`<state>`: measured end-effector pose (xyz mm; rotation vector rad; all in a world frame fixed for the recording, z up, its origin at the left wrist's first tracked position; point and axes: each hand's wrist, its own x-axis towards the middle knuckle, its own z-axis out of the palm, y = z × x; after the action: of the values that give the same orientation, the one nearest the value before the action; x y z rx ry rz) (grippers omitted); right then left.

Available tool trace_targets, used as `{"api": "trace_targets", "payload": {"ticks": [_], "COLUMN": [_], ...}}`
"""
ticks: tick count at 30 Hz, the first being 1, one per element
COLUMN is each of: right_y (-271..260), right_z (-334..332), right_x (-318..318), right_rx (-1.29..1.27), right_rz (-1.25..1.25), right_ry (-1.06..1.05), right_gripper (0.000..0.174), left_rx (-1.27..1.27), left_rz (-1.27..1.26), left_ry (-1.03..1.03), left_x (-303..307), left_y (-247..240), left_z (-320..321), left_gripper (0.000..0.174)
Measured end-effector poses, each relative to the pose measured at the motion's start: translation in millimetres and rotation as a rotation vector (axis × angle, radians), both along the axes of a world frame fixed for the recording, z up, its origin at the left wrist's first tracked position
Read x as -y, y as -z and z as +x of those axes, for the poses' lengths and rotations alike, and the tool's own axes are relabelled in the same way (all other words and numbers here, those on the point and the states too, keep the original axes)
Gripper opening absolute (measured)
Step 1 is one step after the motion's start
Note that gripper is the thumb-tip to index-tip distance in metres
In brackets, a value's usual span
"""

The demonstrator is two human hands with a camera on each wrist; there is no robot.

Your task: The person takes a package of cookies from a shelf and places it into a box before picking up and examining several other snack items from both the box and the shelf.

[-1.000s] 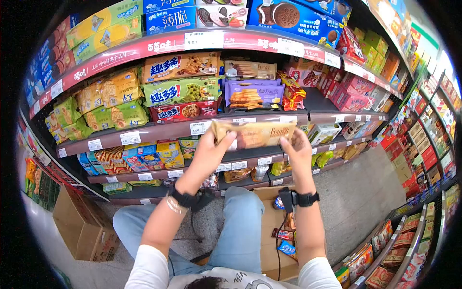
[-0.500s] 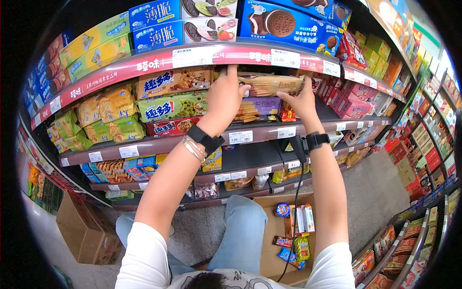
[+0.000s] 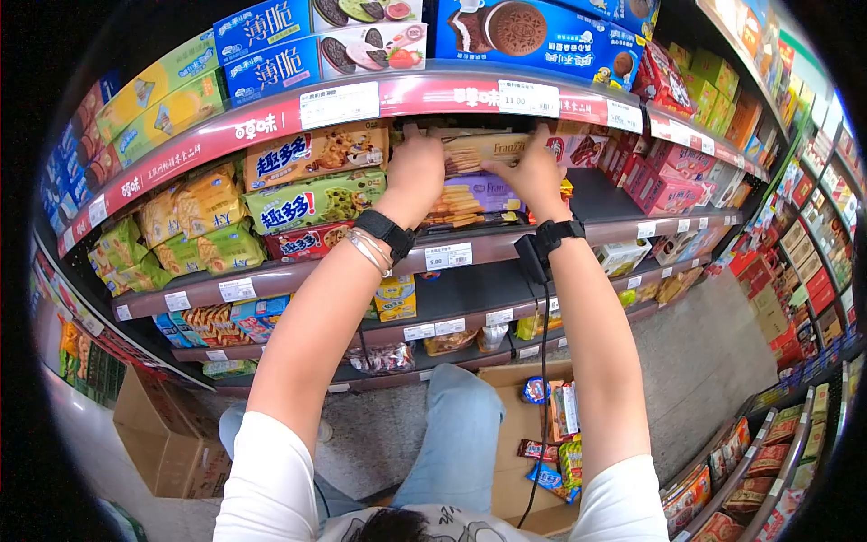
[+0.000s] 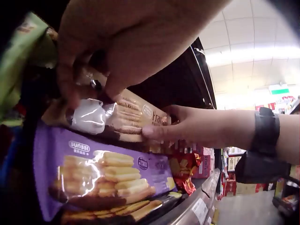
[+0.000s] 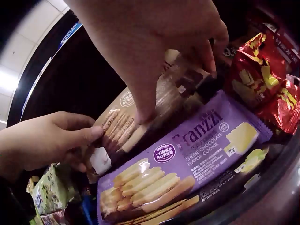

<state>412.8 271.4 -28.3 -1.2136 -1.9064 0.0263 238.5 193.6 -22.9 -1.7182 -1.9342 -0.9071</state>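
Both hands are at the shelf, holding a beige Franzzi cookie pack [image 3: 483,149] by its two ends. My left hand [image 3: 417,176] pinches the left end, where a white patch [image 4: 89,116] shows on the wrapper in the left wrist view. At the other end, my right hand [image 3: 533,172] grips it with the thumb [image 5: 146,105] on the front face. Directly beneath lies a purple Franzzi cheese chocolate cookie pack [image 5: 183,150], above a dark pack [image 5: 220,187]. The beige pack's back is hidden inside the shelf.
Chips-style cookie packs [image 3: 316,199] are stacked left of the hands; red snack bags [image 5: 260,70] sit to the right. The upper shelf edge [image 3: 424,101] runs close above the hands. An open carton [image 3: 506,434] with several snacks stands on the floor, and another box [image 3: 172,434] is at left.
A second ago the beige pack was held out in front of the shelf. Both hands have carried it up and forward into the shelf, onto the purple pack.
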Motion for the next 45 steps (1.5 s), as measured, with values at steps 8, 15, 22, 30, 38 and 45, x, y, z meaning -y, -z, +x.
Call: {"api": "trace_targets", "payload": {"ticks": [8, 15, 22, 30, 38, 45], "right_y": [16.6, 23.9, 27.1, 21.5, 20.4, 21.3], "right_z": [-4.9, -8.0, -7.3, -10.0, -13.5, -16.5], "right_x": [-2.6, 6.8, 6.8, 8.0, -1.5, -17.1], "right_rx": [0.138, 0.14, 0.184, 0.212, 0.191, 0.151], "right_rz": [0.032, 0.149, 0.184, 0.134, 0.194, 0.168], "right_ry": [0.078, 0.142, 0.177, 0.188, 0.168, 0.078], "right_gripper": [0.096, 0.091, 0.092, 0.091, 0.082, 0.066], "left_rx": [-0.132, -0.314, -0.388, -0.302, -0.292, -0.31], "left_rz": [-0.148, -0.09, 0.188, 0.093, 0.038, 0.09], "left_ry": [-0.055, -0.191, -0.017, 0.144, 0.052, 0.01], "left_x": [-5.8, 2.9, 14.4, 35.4, 27.8, 17.6], "left_y": [-0.6, 5.2, 11.1, 31.5, 30.9, 33.5], "left_z": [-1.6, 10.0, 17.4, 29.0, 29.6, 24.9], "left_gripper": [0.032, 0.043, 0.058, 0.057, 0.06, 0.062]}}
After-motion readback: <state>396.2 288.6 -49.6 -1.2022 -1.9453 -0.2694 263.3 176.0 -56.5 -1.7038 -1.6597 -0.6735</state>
